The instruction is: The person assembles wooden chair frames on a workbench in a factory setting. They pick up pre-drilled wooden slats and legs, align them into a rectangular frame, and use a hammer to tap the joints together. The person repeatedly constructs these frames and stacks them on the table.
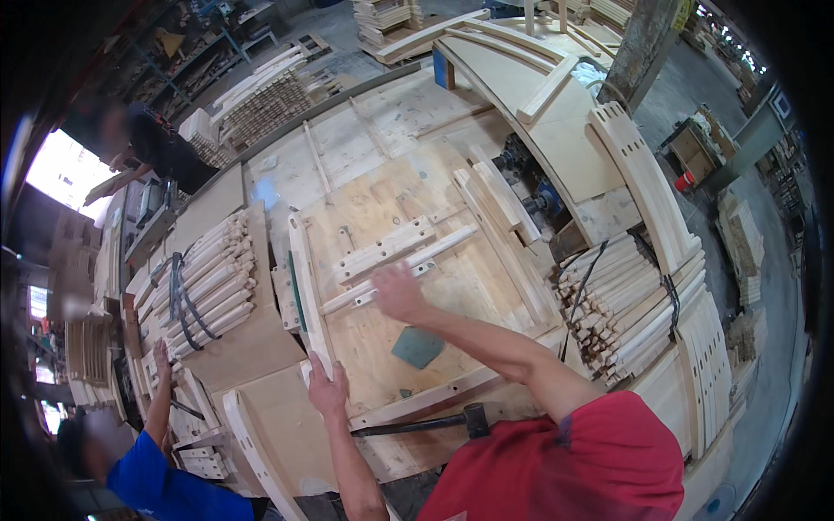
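Note:
My left hand (327,391) is closed around the near end of a pale wooden rail (306,269) along the left side of a plywood work board (469,304). My right hand (400,293) is over the middle of the board, close to a round wooden bar (447,246); its fingers are smeared by motion. Beside that bar lies a flat wooden piece with holes (382,250). A dark green square pad (418,347) lies below my right hand. Near the front edge, a mallet (475,421) with a black handle rests by a front wooden rail (434,395).
Strapped bundles of wooden sticks lie at left (204,291) and right (599,304). Curved slotted boards (638,182) stand at right. A person in a blue shirt (169,478) works at lower left, another in dark clothing (165,148) at far left. A post (643,52) rises behind.

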`<state>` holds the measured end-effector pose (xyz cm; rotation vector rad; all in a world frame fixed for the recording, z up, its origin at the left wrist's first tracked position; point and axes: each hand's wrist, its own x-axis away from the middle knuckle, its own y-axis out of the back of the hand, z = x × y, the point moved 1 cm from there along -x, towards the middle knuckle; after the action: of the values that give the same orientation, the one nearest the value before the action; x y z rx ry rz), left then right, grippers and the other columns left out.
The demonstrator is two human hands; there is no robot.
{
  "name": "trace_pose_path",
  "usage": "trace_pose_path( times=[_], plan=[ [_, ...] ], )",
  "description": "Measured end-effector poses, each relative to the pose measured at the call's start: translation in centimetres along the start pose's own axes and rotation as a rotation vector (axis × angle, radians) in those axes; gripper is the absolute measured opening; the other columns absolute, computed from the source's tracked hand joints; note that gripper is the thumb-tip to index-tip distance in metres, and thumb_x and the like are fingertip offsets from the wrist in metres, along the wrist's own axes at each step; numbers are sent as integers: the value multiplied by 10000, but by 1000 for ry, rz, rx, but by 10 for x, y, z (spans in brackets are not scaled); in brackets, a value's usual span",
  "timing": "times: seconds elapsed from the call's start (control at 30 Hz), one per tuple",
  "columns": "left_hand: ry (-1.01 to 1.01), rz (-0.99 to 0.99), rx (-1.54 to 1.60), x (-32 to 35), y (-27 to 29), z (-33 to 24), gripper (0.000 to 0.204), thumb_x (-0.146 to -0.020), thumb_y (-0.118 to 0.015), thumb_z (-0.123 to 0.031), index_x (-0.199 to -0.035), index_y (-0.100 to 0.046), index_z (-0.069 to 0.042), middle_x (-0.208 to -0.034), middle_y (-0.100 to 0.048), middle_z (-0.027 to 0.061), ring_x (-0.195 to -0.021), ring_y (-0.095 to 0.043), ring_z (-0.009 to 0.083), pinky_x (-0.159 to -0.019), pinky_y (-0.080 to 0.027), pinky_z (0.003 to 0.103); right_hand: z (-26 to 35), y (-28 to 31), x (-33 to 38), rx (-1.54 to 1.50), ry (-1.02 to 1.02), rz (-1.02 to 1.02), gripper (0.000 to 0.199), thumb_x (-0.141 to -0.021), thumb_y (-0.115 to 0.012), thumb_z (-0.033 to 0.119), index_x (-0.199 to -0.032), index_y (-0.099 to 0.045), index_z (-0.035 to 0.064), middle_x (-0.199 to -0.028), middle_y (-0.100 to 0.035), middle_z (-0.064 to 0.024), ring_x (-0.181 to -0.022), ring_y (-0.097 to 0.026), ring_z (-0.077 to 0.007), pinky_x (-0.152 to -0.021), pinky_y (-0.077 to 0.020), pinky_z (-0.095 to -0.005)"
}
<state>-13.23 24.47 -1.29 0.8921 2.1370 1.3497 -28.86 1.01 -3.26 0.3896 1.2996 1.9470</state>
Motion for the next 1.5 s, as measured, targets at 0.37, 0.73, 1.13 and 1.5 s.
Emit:
trace_pose_path(
  times=[0.37,0.73,1.13,1.5],
  plan=[
    [-19,-57,-35,6,3,-12,716,-895,-663,-364,-1536,-443,-132,-1051,-670,258,-941,-659,455,-845,-527,527,-54,41,-1,29,-27,61,388,-890,-676,397,-1134,-695,95,-1205,-642,-67,-1231,-529,-283,-1075,-341,-512],
    [-64,-88,-23,14,8,-22,705,-887,-650,-331,-1527,-457,-106,-1073,-663,257,-996,-647,439,-886,-514,517,-59,35,10,-33,81,-47,422,-898,-683,339,-1201,-623,52,-1232,-614,-120,-1268,-515,-322,-1125,-308,-518],
    [-51,-60,-114,24,13,-15,675,-903,-625,-291,-1526,-457,-92,-1108,-627,250,-1010,-638,436,-882,-520,514,-145,115,148,7,-668,-229,671,-841,-737,223,-1407,-452,-1,-1363,-523,-203,-1291,-481,-400,-1075,-388,-577],
    [-26,-20,-55,18,5,-19,692,-893,-645,-288,-1528,-451,-96,-1135,-626,263,-1030,-636,448,-901,-518,516,-162,123,180,-104,-627,-212,686,-784,-695,120,-1416,-439,49,-1280,-539,-218,-1201,-515,-427,-979,-470,-536]
  ],
)
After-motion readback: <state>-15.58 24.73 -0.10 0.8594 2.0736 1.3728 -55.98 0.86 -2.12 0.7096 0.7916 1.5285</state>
